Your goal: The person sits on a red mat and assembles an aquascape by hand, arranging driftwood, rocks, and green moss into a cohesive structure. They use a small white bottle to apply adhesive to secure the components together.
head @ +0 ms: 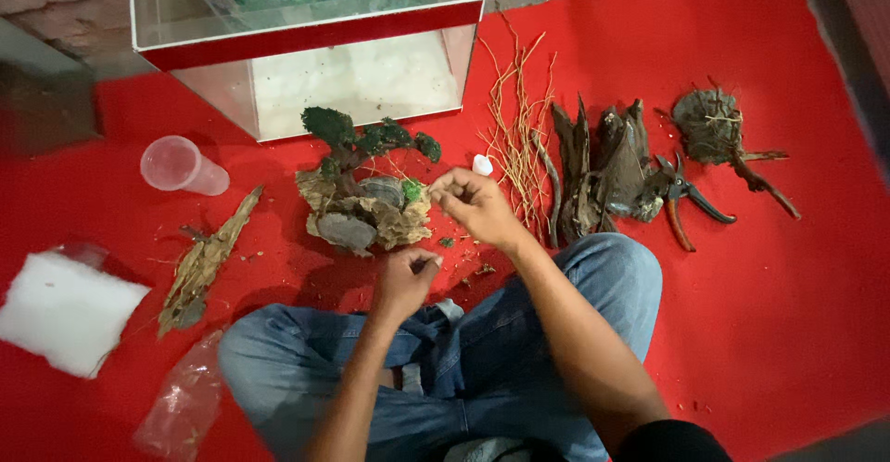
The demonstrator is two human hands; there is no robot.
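I sit cross-legged in blue jeans on a red carpet point(760, 267). My right hand point(473, 204) reaches forward beside a rock-and-wood arrangement point(366, 207) topped with green moss tufts; its fingers pinch together near a small green clump point(412, 189), and what they hold is too small to tell. My left hand point(404, 281) is curled closed just below the arrangement, above my knee, with something small and dark at its fingertips. A small white bottle tip point(482, 164) stands just behind my right hand.
A glass tank point(306, 31) with a red band stands at the back. Thin dry twigs point(519, 138), driftwood pieces point(607, 170), pruning shears point(686, 201) and a root ball point(709, 126) lie right. A plastic cup point(181, 165), bark piece point(209, 258), white pad point(65, 312) and plastic bag point(181, 406) lie left.
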